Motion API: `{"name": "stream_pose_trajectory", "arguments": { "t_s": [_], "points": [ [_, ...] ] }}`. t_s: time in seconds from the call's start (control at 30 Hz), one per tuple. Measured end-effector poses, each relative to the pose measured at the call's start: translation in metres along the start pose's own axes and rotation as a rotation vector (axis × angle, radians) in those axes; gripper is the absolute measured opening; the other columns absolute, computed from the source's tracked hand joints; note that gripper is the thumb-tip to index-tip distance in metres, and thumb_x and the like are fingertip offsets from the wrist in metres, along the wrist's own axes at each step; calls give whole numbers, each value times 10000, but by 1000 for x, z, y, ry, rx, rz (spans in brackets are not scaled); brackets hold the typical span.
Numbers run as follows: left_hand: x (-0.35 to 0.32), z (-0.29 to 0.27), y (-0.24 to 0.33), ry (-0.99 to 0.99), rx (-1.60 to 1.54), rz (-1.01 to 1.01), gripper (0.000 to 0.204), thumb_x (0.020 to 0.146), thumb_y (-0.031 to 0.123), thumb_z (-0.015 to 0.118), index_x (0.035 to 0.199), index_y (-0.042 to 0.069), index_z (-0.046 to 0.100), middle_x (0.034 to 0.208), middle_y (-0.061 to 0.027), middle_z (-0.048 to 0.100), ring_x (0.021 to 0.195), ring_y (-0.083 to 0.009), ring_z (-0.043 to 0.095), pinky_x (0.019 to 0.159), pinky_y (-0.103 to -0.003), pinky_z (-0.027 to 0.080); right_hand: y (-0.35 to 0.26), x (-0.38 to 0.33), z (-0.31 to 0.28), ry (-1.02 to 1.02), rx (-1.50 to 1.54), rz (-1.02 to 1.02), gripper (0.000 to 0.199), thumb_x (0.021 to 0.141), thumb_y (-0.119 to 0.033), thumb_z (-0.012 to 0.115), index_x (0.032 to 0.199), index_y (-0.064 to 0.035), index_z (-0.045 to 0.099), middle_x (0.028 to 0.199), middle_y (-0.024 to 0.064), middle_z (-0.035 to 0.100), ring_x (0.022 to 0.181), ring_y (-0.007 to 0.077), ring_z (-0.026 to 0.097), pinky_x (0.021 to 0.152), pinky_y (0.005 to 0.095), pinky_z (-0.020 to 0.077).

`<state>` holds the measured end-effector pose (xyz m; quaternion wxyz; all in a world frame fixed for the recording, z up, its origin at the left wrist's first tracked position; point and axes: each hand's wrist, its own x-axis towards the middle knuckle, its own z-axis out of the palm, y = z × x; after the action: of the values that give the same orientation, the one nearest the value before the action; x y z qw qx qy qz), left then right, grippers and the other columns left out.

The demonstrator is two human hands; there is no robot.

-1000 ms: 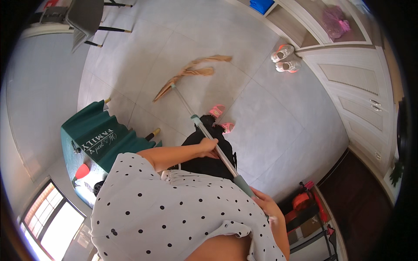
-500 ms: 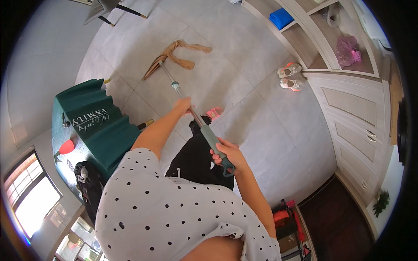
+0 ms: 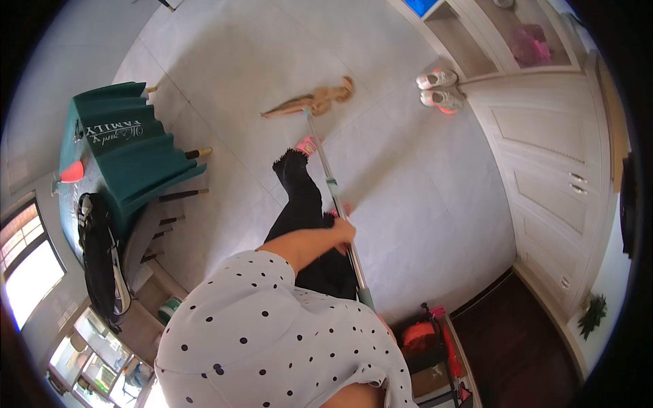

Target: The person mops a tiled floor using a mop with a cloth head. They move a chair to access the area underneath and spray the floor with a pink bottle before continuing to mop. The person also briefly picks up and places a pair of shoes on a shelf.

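A long silver mop with a green collar slants down from the floor ahead toward my body. Its tan cloth head lies spread on the grey tiles. My left hand is closed round the pole below the collar, in front of my black trousers. The grip end of the pole disappears behind my spotted white shirt. My right hand is hidden there too. A pink sandal shows on my foot beside the pole.
At the left stands a table with a green cloth, a black bag hanging by it. White and orange sneakers sit against the cabinet on the right. A black rack with red and orange things stands at lower right.
The mop head has swung right and nearer, and the pole has been drawn back toward my body. My left hand has moved right and down; my right hand has gone out of sight. One foot has stepped forward.
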<state>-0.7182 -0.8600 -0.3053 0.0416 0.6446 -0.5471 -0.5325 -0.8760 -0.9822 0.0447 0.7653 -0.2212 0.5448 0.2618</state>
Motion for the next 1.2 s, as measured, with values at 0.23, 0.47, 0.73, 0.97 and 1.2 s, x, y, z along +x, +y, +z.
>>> {"name": "stream_pose_trajectory", "arguments": {
  "t_s": [0.23, 0.47, 0.73, 0.97, 1.2],
  "points": [
    [-18, 20, 189, -249, -1105, -336, 353, 769, 256, 500, 825, -91, 532, 679, -164, 603, 542, -298, 590, 429, -435, 486, 64, -106, -45, 242, 48, 77, 526, 845, -269, 494, 1277, -58, 280, 823, 89, 495, 573, 91, 423, 489, 182, 400],
    [-99, -59, 206, 166, -1423, -539, 482, 766, 225, 538, 924, -123, 243, 602, -211, 529, 400, -281, 549, 346, -367, 479, 79, -121, -34, 188, 236, 55, 497, 851, -280, 484, 1259, -64, 301, 810, 89, 489, 581, 91, 418, 488, 185, 397],
    [-47, -148, 61, 675, -740, -471, 514, 745, 316, 541, 951, -125, 377, 750, -244, 574, 546, -322, 595, 526, -379, 495, 25, -15, 29, -346, 875, 58, 423, 866, -272, 461, 1230, -102, 332, 788, 85, 475, 595, 94, 415, 486, 187, 390],
    [8, -202, -47, 154, -31, -418, 242, 645, 253, 604, 738, 31, 581, 648, -129, 598, 594, -258, 599, 518, -389, 446, -55, 60, 116, -126, 501, -79, 254, 868, -255, 469, 1069, -121, 389, 759, 72, 471, 556, 101, 425, 464, 194, 388],
    [-19, -69, 119, -120, 285, 81, 118, 595, 263, 667, 643, 155, 658, 614, -16, 612, 594, -190, 579, 516, -393, 351, 54, -53, 19, 142, 298, 2, 449, 868, -223, 462, 1281, -125, 315, 841, 45, 511, 656, 104, 465, 567, 205, 415]
  ]
}}
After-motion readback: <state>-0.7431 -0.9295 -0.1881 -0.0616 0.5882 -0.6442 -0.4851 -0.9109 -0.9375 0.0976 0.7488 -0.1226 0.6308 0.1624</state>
